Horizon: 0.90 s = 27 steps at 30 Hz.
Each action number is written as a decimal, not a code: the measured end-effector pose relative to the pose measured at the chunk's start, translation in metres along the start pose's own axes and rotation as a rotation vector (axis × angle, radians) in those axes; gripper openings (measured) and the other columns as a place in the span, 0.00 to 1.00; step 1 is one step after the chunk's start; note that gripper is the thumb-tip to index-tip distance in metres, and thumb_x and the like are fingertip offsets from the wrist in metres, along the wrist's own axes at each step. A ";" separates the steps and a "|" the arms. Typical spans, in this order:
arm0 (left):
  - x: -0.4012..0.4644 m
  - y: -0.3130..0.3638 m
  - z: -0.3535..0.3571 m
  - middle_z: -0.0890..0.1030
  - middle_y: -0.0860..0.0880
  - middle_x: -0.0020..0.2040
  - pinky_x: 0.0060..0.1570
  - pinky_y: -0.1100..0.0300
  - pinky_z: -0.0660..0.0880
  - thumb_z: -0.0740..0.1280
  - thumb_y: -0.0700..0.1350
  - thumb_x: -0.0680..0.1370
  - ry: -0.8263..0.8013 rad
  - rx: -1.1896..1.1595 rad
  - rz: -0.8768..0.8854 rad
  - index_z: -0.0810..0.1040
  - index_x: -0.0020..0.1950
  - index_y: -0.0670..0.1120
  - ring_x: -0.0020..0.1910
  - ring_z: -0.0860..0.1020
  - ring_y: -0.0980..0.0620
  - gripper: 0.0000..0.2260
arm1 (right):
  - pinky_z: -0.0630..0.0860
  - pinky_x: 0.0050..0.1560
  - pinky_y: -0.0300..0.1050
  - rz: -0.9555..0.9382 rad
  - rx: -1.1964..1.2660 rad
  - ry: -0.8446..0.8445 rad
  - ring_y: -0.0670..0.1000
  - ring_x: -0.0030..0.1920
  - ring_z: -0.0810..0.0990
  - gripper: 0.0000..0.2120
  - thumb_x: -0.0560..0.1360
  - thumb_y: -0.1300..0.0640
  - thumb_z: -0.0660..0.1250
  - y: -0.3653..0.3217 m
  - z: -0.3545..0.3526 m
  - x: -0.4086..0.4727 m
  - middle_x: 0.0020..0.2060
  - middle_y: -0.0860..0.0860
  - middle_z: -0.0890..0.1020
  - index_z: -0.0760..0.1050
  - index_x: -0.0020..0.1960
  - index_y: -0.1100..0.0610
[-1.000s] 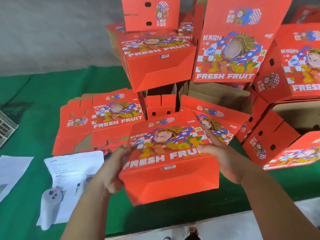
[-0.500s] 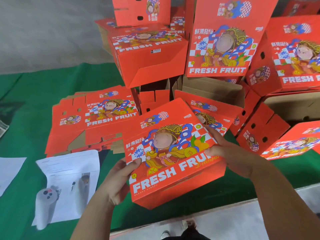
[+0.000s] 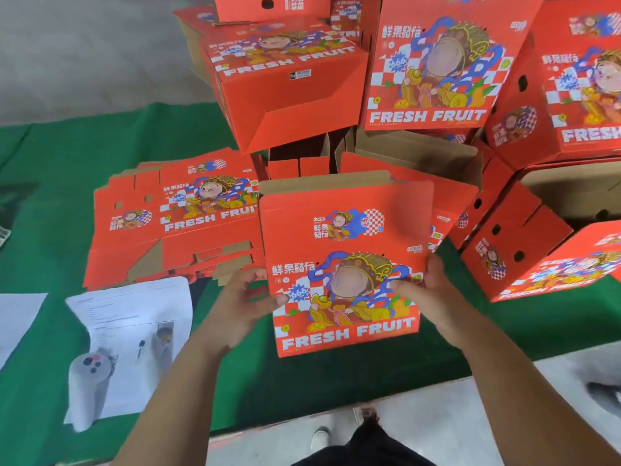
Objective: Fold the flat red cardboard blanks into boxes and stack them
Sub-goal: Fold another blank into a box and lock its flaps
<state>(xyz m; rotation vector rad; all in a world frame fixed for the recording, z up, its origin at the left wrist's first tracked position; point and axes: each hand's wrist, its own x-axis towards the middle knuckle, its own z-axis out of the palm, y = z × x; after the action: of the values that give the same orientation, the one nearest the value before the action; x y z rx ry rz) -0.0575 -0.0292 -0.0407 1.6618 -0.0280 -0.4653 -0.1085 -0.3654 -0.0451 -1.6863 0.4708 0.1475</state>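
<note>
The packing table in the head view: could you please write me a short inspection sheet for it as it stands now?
Surface: green cloth covers the table.
Job's things: held box upright, top flap open; flat blanks stacked to its left; folded boxes piled behind and to the right.
Clutter: printed sheets and a white mascot-like figure at the near left.
Grippers: left hand and right hand each grip a side edge of the held box.
Cables: nothing seen.
Surroundings: grey floor beyond the table.
</note>
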 end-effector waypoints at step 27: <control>0.087 -0.036 0.205 0.80 0.56 0.39 0.46 0.54 0.76 0.78 0.49 0.66 -0.095 0.438 -0.010 0.71 0.44 0.59 0.39 0.78 0.52 0.17 | 0.75 0.45 0.49 0.401 0.659 0.754 0.50 0.41 0.73 0.17 0.80 0.57 0.63 0.083 -0.069 0.047 0.47 0.53 0.75 0.69 0.68 0.51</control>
<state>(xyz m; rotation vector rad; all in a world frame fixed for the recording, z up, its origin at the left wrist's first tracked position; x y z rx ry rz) -0.0511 -0.2421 -0.1141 2.0668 -0.2037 -0.5742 -0.1101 -0.4505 -0.1262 -0.9328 1.2677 -0.3408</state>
